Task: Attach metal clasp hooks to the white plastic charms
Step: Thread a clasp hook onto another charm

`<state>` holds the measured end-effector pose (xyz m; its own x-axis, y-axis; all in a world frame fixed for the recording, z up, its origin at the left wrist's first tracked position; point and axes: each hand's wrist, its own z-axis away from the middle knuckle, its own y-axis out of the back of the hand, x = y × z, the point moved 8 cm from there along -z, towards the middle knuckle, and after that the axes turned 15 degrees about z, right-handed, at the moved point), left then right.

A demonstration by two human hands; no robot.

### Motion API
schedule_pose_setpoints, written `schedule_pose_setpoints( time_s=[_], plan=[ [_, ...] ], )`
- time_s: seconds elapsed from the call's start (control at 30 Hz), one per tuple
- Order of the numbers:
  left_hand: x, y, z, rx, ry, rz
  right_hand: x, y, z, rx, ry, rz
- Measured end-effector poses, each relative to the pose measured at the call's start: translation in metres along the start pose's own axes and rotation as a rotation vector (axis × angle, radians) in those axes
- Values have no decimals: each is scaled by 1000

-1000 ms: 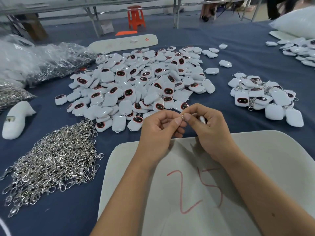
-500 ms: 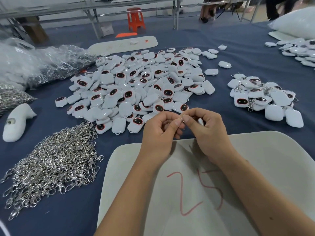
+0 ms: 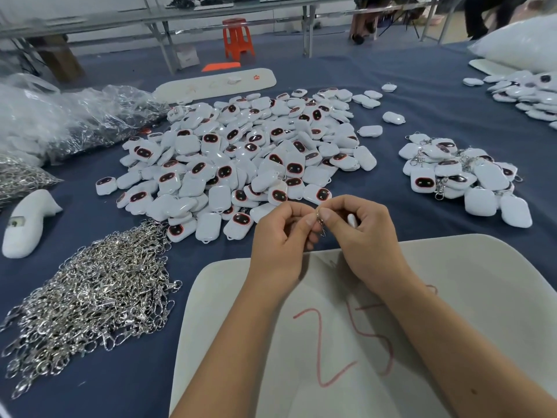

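My left hand (image 3: 280,236) and my right hand (image 3: 364,233) meet fingertip to fingertip above the near table edge. Between them a small metal clasp hook (image 3: 321,222) is pinched by both thumbs and forefingers. A white plastic charm (image 3: 352,219) is tucked in my right hand, only its end showing. A big heap of white charms with dark faces (image 3: 241,158) lies just beyond the hands. A pile of loose silver clasp hooks (image 3: 90,300) lies at the near left. A smaller pile of charms with hooks on them (image 3: 464,176) sits to the right.
A white foam board marked "25" (image 3: 452,312) lies under my forearms on the blue cloth. Clear plastic bags of hooks (image 3: 60,122) sit far left, a white moulded piece (image 3: 27,221) below them. More charms (image 3: 530,92) and a long white board (image 3: 217,84) lie further back.
Both hands have stayed together at the same spot; the fingers shifted slightly and the hook now hangs more visibly between the fingertips.
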<state>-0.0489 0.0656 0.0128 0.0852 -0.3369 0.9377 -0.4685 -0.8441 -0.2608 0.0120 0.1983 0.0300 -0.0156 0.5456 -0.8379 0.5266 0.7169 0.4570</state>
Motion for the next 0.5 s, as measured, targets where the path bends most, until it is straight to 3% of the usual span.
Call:
schedule_pose_setpoints(
  time_s=[0.3,0.5],
  plan=[
    [0,0,-1,-1,12,19,1,0,0,-5,-33,-40],
    [6,-1,2,48,-50,-105,0,-2,0,6,-8,15]
  ],
)
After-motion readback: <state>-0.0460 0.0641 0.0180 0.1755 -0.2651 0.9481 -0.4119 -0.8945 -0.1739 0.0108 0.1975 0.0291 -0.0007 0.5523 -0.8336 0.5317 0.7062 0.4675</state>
